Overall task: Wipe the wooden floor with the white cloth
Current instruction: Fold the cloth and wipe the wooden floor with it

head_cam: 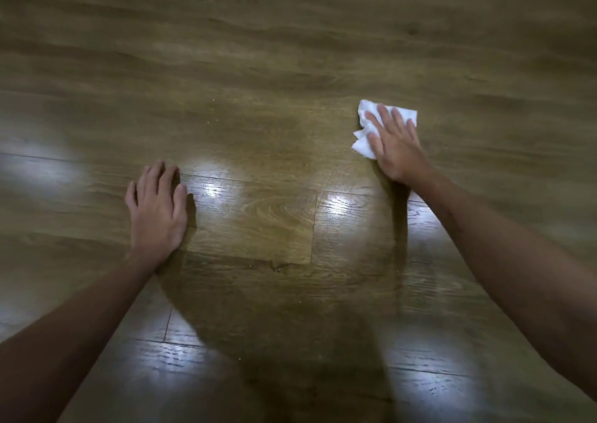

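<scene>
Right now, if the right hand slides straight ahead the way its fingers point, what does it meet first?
Nothing, as far as the picture shows. The right hand lies flat on the crumpled white cloth, fingers pointing up and slightly left; beyond the cloth's far edge lies only bare brown wooden floor.

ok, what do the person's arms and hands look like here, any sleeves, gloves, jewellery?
Both forearms are bare as far as the frame shows: no sleeves in view. The left hand and right hand wear no gloves. No watch, bracelet or ring is visible on the wrists or fingers. No markings visible; the picture is somewhat blurred.
</scene>
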